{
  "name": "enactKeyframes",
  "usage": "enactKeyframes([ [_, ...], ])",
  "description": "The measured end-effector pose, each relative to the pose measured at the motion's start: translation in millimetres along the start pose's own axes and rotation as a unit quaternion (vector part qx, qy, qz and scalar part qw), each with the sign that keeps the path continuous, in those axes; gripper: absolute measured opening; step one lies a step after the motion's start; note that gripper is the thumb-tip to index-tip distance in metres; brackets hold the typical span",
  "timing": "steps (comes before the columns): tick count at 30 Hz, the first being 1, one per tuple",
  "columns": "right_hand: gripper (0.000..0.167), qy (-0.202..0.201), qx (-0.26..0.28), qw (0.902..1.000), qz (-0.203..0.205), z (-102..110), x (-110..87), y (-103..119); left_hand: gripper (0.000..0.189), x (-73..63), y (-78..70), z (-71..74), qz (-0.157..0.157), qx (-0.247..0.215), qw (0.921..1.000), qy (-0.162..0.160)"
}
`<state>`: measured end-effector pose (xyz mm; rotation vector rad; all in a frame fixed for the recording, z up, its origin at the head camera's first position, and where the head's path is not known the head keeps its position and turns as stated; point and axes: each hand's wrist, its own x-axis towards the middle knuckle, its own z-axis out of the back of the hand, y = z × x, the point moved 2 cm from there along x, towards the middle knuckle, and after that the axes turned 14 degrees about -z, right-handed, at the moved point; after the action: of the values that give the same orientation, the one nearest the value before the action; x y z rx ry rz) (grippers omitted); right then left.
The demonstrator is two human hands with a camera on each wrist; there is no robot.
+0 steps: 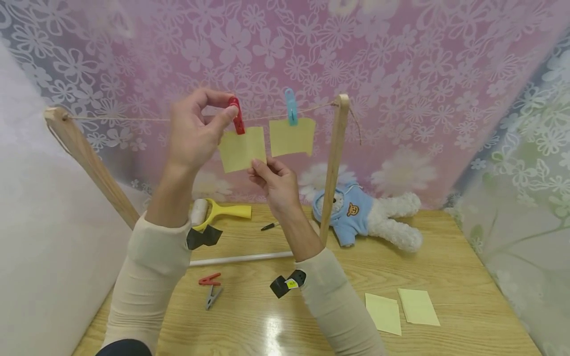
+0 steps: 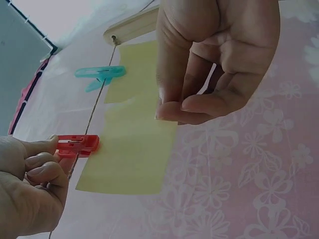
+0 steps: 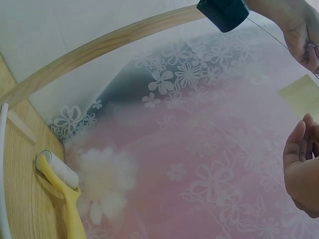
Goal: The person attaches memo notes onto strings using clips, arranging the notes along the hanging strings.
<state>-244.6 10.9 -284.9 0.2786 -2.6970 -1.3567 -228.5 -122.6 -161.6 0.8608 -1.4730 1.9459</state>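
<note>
A string (image 1: 133, 119) runs between two wooden posts. My left hand (image 1: 194, 129) pinches a red clothespin (image 1: 237, 116) at its upper end, and the pin's lower end sits on the top edge of a yellow paper note (image 1: 242, 148). In the left wrist view the red clothespin (image 2: 79, 144) lies across the string with the note at its tip. My right hand (image 1: 278, 188) pinches that note's lower right corner between thumb and fingers. Just to the right, a light blue clothespin (image 1: 291, 110) holds a second yellow note (image 1: 291, 140) on the string.
On the wooden table lie a red clothespin (image 1: 209, 280), a grey clothespin (image 1: 213, 298), two yellow notes (image 1: 384, 314), a lint roller (image 1: 229, 211), a pen (image 1: 269, 227) and a plush toy (image 1: 356, 212). Wooden posts (image 1: 335, 168) stand either side, with a white rod (image 1: 240, 258) between them.
</note>
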Motion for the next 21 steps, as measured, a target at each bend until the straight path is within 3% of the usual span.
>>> enactKeyframes([
  [21, 0.024, 0.002, 0.008, 0.9998, -0.018, 3.9, 1.1, -2.4, 0.035, -4.9, 4.8, -0.7, 0.003, 0.058, 0.9976, 0.039],
])
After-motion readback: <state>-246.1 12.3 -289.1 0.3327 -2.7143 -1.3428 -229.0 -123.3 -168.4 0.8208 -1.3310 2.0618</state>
